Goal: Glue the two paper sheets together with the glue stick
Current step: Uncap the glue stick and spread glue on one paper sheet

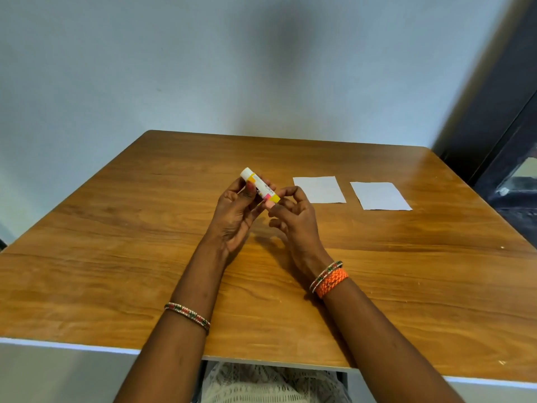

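A glue stick (259,185) with a white cap end and a yellow, pink and white label is held above the table's middle. My left hand (236,215) grips its body. My right hand (293,219) pinches its lower end, where a pale pink tip shows, between thumb and fingertips. Two small white paper sheets lie flat and apart on the wooden table (116,242), to the right of my hands: one sheet (319,189) nearer the hands, the other sheet (380,196) further right.
A pale wall stands behind the table's far edge. A dark frame or window (511,146) runs along the right side. The table's white front edge (72,346) is close to my body.
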